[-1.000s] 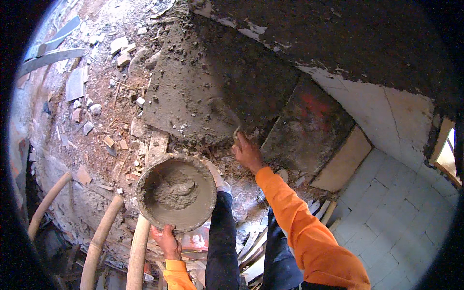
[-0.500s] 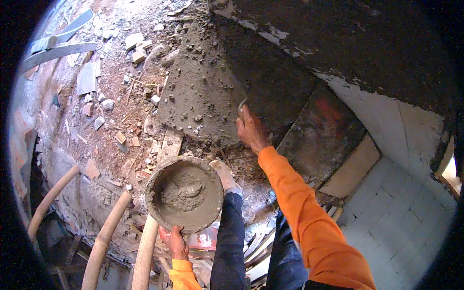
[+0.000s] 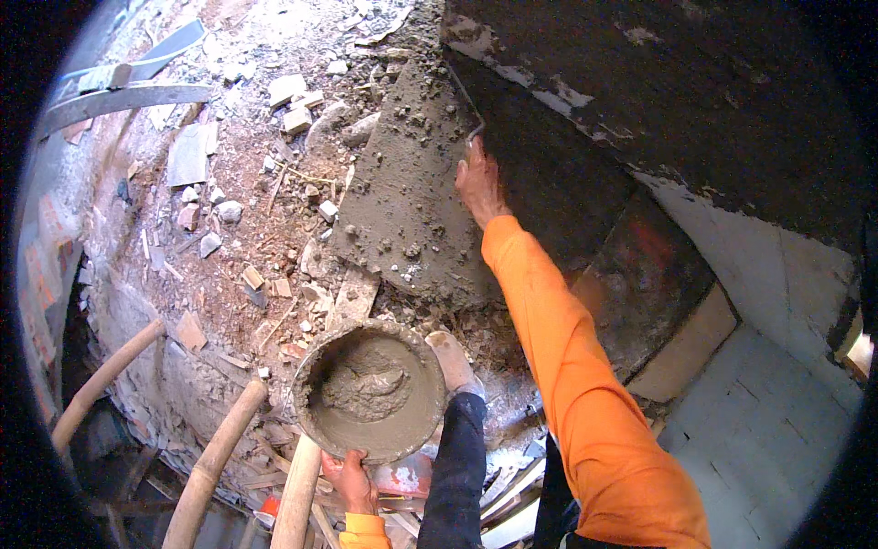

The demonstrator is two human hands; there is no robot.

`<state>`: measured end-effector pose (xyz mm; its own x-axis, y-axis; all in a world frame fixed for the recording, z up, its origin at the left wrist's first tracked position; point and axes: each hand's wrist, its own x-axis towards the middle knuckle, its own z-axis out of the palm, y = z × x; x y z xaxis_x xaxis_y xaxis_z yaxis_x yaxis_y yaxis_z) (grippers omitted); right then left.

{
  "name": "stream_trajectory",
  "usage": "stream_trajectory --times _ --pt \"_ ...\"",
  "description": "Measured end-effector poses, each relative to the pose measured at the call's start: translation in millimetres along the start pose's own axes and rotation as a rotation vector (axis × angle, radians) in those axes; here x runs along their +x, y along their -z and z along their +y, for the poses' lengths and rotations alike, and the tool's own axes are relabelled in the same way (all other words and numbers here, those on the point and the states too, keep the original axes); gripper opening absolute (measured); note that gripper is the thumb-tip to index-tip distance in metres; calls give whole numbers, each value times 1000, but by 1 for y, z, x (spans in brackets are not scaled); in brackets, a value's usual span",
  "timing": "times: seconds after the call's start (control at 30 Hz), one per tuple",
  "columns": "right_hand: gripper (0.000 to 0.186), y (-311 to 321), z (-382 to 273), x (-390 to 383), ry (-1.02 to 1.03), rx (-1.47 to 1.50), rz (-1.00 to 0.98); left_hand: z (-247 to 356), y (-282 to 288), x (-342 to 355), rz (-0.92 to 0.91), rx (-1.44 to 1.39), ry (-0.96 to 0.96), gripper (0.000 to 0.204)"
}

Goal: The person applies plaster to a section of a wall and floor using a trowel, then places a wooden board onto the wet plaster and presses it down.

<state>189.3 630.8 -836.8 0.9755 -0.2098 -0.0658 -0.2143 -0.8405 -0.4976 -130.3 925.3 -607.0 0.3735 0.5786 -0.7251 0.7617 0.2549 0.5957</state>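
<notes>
My right hand (image 3: pixel 481 183), at the end of an orange sleeve, is closed round the handle of a trowel (image 3: pixel 479 128). Its thin blade shows nearly edge-on against the dark wet surface of a sloping slab (image 3: pixel 540 156). On the slab's left side lies rough grey mortar (image 3: pixel 393 192) with lumps. Lower down, my left hand (image 3: pixel 352 480) grips the near rim of a round basin (image 3: pixel 413 439), fingers partly hidden under it. Inside the basin sits a mound of wet mortar (image 3: pixel 366 389). My foot (image 3: pixel 455 361) rests right beside the basin.
Bamboo poles (image 3: pixel 215 457) rise at the lower left. Broken bricks and rubble (image 3: pixel 297 119) cover the ground left of the slab. A dark plastered wall (image 3: pixel 677 101) stands upper right, with pale blockwork (image 3: pixel 759 430) below. Curved metal tools (image 3: pixel 128 91) lie far left.
My right hand and the trowel have moved up along the slab, and more of the blade shows. The whole view has shifted slightly; my left hand still grips the basin.
</notes>
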Motion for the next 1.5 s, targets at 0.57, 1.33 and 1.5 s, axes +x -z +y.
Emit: stream_trajectory --times 0.57,1.33,1.5 --pt "47 -2 -36 -221 204 82 -466 -7 22 3 81 -168 56 65" --pt "55 8 2 -330 58 351 -562 9 20 -16 142 -143 47 60" --pt "43 1 -27 -228 -155 421 -569 14 13 -17 112 -37 58 58"
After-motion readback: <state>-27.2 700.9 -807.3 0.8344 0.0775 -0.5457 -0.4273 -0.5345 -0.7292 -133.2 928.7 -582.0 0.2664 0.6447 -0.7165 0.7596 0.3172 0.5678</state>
